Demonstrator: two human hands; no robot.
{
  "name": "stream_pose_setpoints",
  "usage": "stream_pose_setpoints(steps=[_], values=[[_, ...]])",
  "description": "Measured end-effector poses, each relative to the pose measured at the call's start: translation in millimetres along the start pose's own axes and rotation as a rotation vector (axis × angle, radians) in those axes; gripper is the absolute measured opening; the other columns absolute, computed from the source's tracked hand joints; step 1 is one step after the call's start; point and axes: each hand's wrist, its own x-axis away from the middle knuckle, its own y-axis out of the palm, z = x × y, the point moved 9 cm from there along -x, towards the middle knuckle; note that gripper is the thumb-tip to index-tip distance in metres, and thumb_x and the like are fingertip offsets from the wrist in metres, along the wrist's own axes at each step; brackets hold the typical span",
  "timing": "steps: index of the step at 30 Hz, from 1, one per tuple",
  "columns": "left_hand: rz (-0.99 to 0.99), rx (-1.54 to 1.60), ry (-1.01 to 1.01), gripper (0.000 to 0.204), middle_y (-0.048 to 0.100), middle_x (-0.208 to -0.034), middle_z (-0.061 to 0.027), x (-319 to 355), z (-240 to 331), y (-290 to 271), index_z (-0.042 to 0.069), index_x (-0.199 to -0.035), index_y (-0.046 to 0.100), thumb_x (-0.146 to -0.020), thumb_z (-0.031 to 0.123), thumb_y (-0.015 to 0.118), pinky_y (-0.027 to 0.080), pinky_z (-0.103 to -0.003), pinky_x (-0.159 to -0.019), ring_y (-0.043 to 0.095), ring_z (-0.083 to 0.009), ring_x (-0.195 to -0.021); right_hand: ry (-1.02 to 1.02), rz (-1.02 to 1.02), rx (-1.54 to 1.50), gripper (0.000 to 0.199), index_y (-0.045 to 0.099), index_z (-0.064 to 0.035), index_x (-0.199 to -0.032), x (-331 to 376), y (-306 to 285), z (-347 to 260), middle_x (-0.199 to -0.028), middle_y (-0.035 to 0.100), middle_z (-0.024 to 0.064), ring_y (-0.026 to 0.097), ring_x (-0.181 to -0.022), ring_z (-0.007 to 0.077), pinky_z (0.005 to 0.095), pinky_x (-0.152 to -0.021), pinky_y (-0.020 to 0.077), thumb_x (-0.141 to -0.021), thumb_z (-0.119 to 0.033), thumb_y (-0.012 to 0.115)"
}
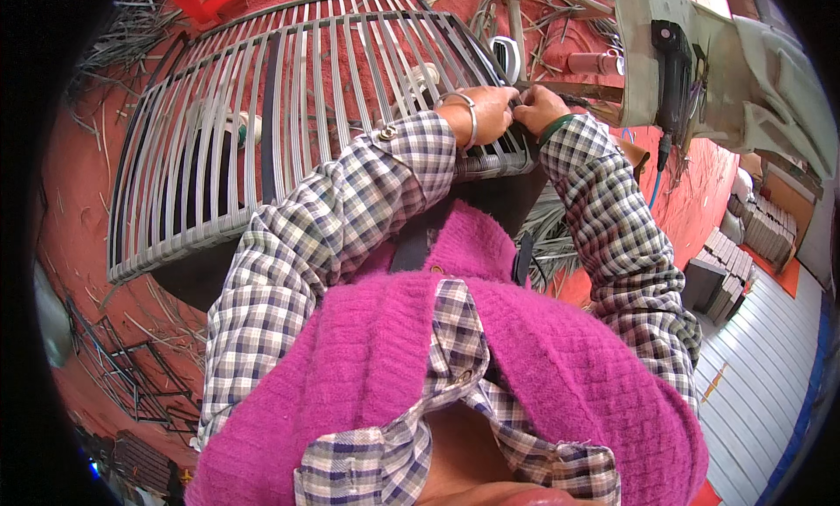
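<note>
Grey slatted frame: light, springy, we judge.
Wrapped rim: probably our firmest hold.
Left hand, right hand: fingers curled; what's gripped, we cannot tell.

A silver bangle circles the wrist behind the left hand; a dark green band sits behind the right hand. Checked sleeves in white, navy and beige follow, the left cuff buttoned, then a textured magenta knit vest with a checked collar.
</note>
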Motion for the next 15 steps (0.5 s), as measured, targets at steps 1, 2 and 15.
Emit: stream_pose_setpoints(steps=[1, 2, 15], values=[[-0.023, -0.047, -0.039, 0.040, 0.061, -0.109, -0.0210, 1, -2, 2, 0.006, -0.123, 0.051, -0.085, 0.019, 0.046, 0.045, -0.042, -0.088, 0.058, -0.0341, -0.103, 0.012, -0.034, 0.076, 0.031, 0.062, -0.0019, -0.092, -2, 4, 0, -0.084, 0.064, 0.0198, 0.062, -0.082, 0.0300, 0.0367, -0.075, 0.0476, -0.070, -0.023, 0.065], [-0.033, -0.050, -0.042, 0.040, 0.061, -0.109, -0.0208, 1, 0, 2, 0.007, -0.123, 0.051, -0.085, 0.019, 0.047, 0.045, -0.043, -0.088, 0.058, -0.0348, -0.103, -0.009, -0.085, 0.119, 0.033, 0.063, -0.0019, -0.094, -5, 9, -1, -0.088, 0.064, 0.0210, 0.062, -0.086, 0.0315, 0.0372, -0.077, 0.0473, -0.071, -0.025, 0.064], [0.175, -0.045, 0.104, 0.036, 0.061, -0.101, -0.0189, 12, 27, -27, 0.001, -0.115, 0.054, -0.084, 0.018, 0.056, 0.046, -0.038, -0.085, 0.059, -0.0326, -0.097, 0.219, -0.009, -1.355, 0.014, 0.052, -0.0079, -0.094, 53, -29, 34, -0.078, 0.059, 0.0054, 0.059, -0.075, 0.0204, 0.0360, -0.072, 0.0488, -0.095, -0.021, 0.048]])
